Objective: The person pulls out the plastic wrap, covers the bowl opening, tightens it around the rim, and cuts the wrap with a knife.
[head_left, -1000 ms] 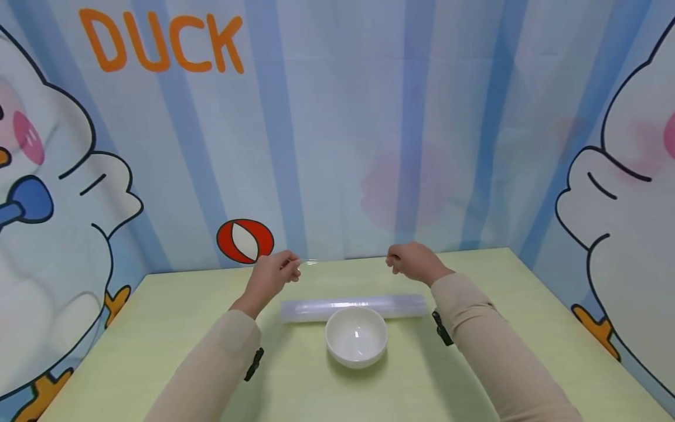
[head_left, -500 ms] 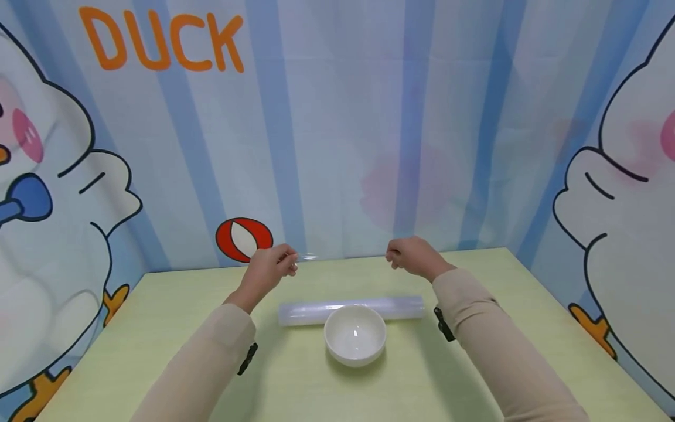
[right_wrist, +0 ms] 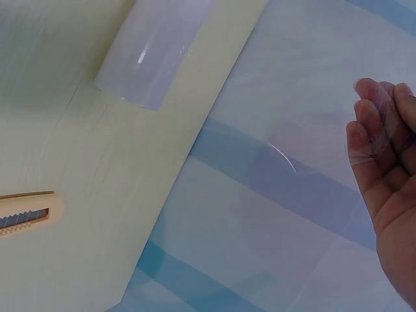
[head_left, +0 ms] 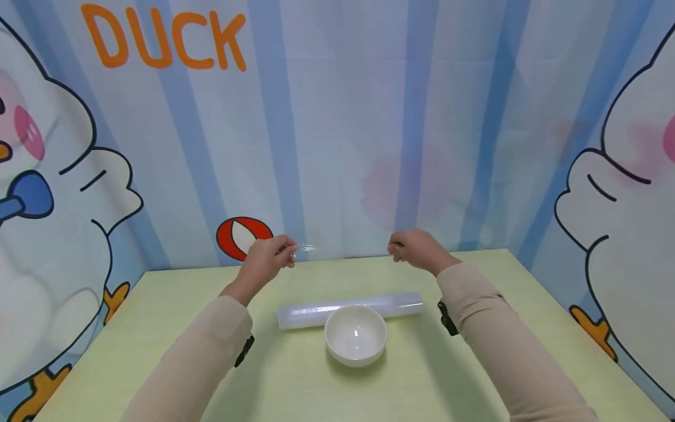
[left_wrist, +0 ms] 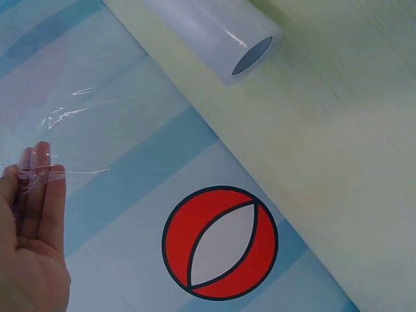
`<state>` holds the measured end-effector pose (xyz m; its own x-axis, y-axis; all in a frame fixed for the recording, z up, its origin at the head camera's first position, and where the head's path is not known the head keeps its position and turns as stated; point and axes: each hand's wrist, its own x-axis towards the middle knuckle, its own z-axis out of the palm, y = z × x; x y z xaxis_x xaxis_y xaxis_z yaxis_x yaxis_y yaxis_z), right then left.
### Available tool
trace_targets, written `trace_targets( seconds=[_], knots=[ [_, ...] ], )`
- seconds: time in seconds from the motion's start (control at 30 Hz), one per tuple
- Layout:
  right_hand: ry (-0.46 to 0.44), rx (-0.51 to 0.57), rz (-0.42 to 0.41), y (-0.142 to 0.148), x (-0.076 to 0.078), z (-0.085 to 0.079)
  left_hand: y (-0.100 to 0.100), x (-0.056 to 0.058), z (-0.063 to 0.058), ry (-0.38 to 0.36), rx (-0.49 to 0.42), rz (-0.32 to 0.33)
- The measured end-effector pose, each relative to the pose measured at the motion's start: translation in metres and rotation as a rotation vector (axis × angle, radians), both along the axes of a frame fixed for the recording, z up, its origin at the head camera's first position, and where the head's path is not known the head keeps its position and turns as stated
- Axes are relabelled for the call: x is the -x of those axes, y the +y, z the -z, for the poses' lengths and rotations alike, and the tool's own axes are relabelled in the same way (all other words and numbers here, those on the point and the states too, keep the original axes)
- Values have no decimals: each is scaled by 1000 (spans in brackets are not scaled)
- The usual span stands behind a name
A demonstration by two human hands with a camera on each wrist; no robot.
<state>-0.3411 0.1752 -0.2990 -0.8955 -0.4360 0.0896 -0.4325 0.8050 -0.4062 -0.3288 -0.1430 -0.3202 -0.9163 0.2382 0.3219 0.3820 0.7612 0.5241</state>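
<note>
Clear cling film (left_wrist: 68,117) spans the air between my hands above the far part of the table; its shine shows best in the wrist views. My left hand (head_left: 266,261) pinches one corner between thumb and fingers. The opposite corner is pinched by my right hand (head_left: 419,250), where film wraps over the fingers in the right wrist view. Below, the film roll (head_left: 308,315) lies crosswise on the table, its left end slightly nearer me. A white bowl (head_left: 355,337) stands upright right in front of the roll and hides part of it.
A pale orange utility knife (right_wrist: 29,213) lies on the table in the right wrist view. The light green table (head_left: 327,398) ends at a striped blue cloth backdrop (head_left: 337,117) with cartoon ducks, which also closes in both sides.
Both hands have risen a little and moved away from me, drawing the film along. The roll has turned slightly, its left end coming nearer. The bowl stays put.
</note>
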Motion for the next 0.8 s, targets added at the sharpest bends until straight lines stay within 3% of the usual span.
trace_targets(
  seconds=[0.37, 0.8],
  knots=[
    [12, 11, 10, 6, -5, -13, 3, -1, -18, 54, 20, 31],
    [47, 15, 4, 9, -6, -27, 1, -2, -37, 16, 2, 48]
  ],
)
